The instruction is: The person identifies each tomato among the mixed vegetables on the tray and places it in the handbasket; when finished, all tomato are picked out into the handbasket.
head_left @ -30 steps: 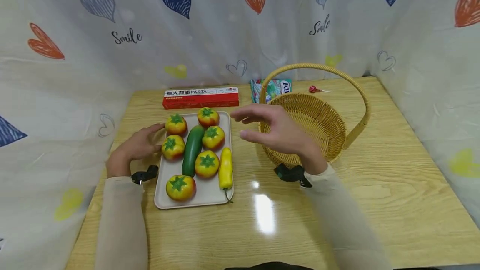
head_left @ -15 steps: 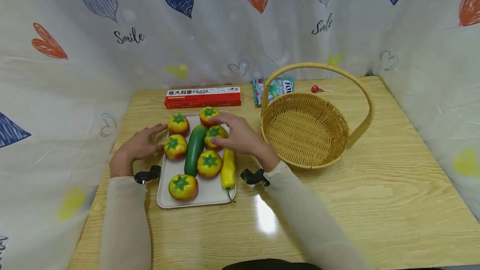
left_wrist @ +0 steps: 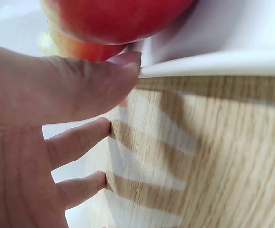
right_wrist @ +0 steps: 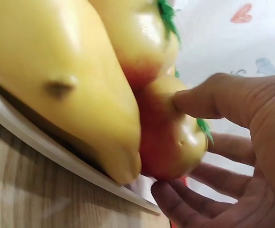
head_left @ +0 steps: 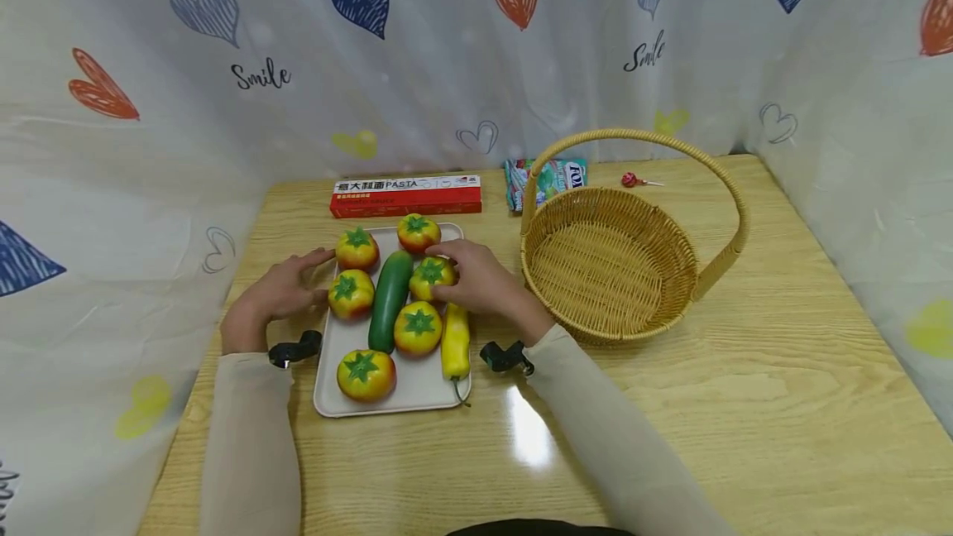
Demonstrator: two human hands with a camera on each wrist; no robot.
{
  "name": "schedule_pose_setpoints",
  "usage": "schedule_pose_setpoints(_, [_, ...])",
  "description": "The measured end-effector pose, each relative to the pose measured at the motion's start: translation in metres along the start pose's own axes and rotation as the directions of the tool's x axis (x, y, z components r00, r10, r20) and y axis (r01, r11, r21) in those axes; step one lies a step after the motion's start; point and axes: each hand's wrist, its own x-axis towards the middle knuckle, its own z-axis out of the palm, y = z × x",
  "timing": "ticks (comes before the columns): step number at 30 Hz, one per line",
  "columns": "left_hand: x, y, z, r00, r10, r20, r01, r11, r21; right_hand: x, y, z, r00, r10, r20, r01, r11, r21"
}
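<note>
My right hand (head_left: 480,275) reaches over the tray's right side and pinches a yellow-red tomato (head_left: 430,275) with a green leafy top. In the right wrist view the thumb presses that tomato (right_wrist: 168,142) on one side, while fingers bend round the other. A yellow pepper (head_left: 456,346) lies just in front of it along the tray edge. My left hand (head_left: 286,288) stays at the left edge of the white tray (head_left: 420,391), fingers spread; its thumb (left_wrist: 99,88) touches the rim beside a tomato (left_wrist: 118,19). A green cucumber (head_left: 390,300) and several more tomatoes lie in the tray.
A round wicker basket (head_left: 596,279) with a tall handle stands right of the tray. Behind the tray lies a red pasta box (head_left: 405,198). A green candy bag (head_left: 547,180) and a red lollipop (head_left: 631,179) lie near the heart-printed curtain (head_left: 439,48).
My right hand has moved left from beside the basket to the tray, and its fingers have closed round a tomato. The left hand has kept its place at the tray's left edge.
</note>
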Motion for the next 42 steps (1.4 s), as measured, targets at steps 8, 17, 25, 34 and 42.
schedule_pose_setpoints(8, [-0.002, 0.002, -0.001, 1.000, 0.000, 0.000, 0.000, 1.000, -0.008, -0.002, 0.000, -0.004, 0.999, 0.010, 0.031, -0.009, 0.999, -0.044])
schedule_pose_setpoints(17, [-0.001, 0.002, -0.001, 1.000, -0.009, 0.001, 0.009, 1.000, 0.001, -0.029, -0.030, -0.039, 0.987, -0.135, -0.089, 0.140, 0.989, 0.051])
schedule_pose_setpoints(25, [-0.003, 0.003, 0.000, 1.000, -0.018, 0.001, 0.018, 1.000, -0.019, -0.076, -0.024, -0.084, 0.959, -0.192, -0.210, 0.231, 0.956, 0.179])
schedule_pose_setpoints(34, [-0.004, 0.000, 0.002, 1.000, -0.031, 0.001, 0.031, 0.999, -0.016, -0.112, 0.028, -0.113, 0.947, 0.030, -0.320, 0.051, 0.969, 0.242])
schedule_pose_setpoints(42, [-0.003, 0.002, 0.003, 1.000, 0.002, -0.013, -0.002, 1.000, 0.002, -0.113, 0.054, -0.109, 0.934, 0.186, -0.304, -0.151, 0.979, 0.136])
